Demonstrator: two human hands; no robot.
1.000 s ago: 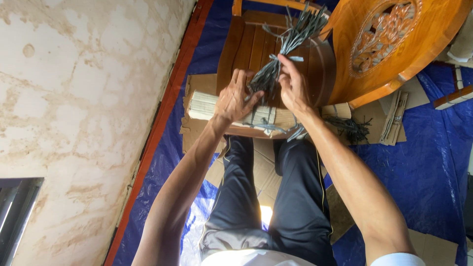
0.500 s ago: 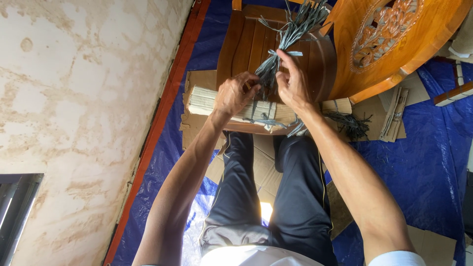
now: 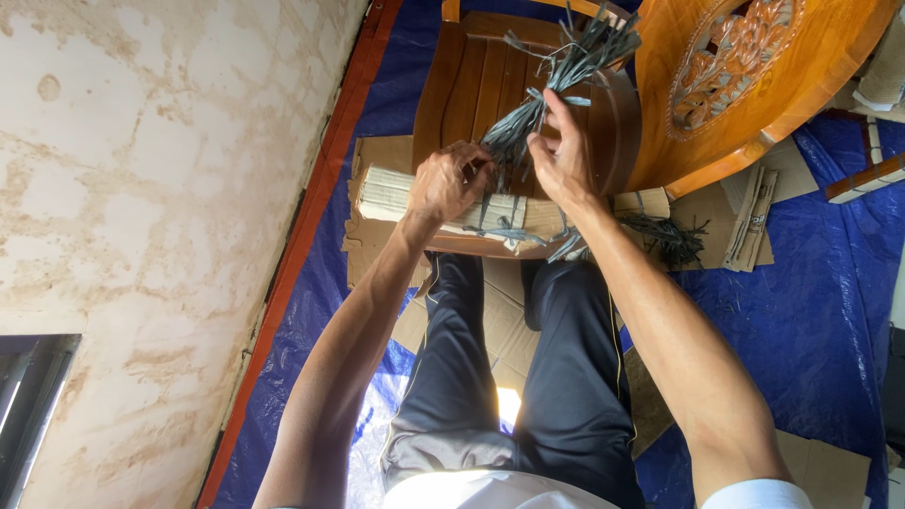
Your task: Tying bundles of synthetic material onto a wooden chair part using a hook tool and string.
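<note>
A bundle of grey plastic strips (image 3: 556, 80) is held up over a wooden chair seat (image 3: 471, 80). My left hand (image 3: 451, 181) grips the bundle's lower end, fingers closed around it. My right hand (image 3: 563, 155) holds the bundle a little higher, thumb and fingers pinched on the strips; a loose strip wraps around the bundle near my fingertips. Under both hands a tied stack of pale flat sheets (image 3: 396, 193) lies on the seat's front edge, bound with grey strip.
The carved wooden chair back (image 3: 754, 85) stands at the right. Another dark pile of strips (image 3: 669, 236) lies on flattened cardboard (image 3: 754, 226) over a blue tarp (image 3: 811, 320). A stained wall (image 3: 141, 188) runs along the left. My dark-trousered legs (image 3: 528, 377) are below.
Both hands have lifted the strip bundle slightly and shifted their grip along it; the left hand has closed more tightly on the lower end.
</note>
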